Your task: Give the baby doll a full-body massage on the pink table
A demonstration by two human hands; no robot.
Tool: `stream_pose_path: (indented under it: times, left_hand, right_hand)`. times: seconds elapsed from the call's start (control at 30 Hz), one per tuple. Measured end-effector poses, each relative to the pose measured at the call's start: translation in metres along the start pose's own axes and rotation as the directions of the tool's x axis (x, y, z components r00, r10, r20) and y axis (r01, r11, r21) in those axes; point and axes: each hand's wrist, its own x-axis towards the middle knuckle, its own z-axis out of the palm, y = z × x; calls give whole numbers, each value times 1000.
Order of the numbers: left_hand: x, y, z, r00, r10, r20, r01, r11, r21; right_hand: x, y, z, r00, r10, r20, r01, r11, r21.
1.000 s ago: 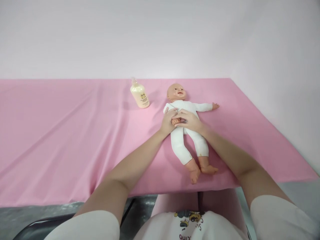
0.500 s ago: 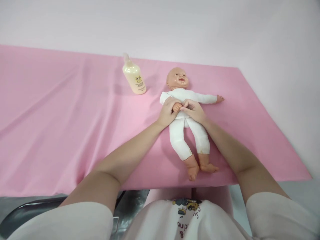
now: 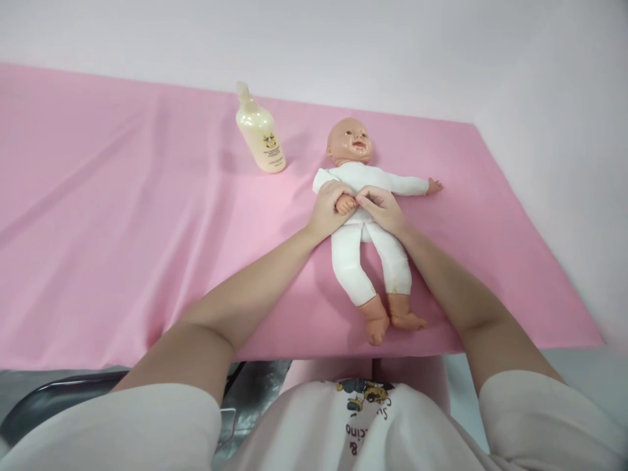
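Observation:
A baby doll (image 3: 366, 245) in a white suit lies on its back on the pink cloth (image 3: 122, 216), head toward the wall. My left hand (image 3: 326, 209) grips the doll's forearm, which is folded across its belly. My right hand (image 3: 383, 208) rests on the doll's belly with its fingers closed at the doll's small hand. The doll's other arm stretches out to the right. A cream lotion bottle (image 3: 259, 134) stands to the left of the doll's head.
The pink cloth covers the table up to a white wall (image 3: 314, 46). Its front edge runs just past the doll's feet, and the right edge slants toward me. Below the front edge I see a dark metal frame (image 3: 59, 399) and my own pale shirt.
The view has tilted down, so everything sits higher in the picture. My hands have stayed on the doll's folded arm, with small shifts of the fingers.

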Motion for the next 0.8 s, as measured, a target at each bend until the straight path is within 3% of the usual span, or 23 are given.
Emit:
stream_pose_path:
  times: [0.8]
  left_hand:
    - [0,-1,0,998,14,59,-17,998,53]
  right_hand:
    - [-1,-5,0,999,-33,32,34,999,-26]
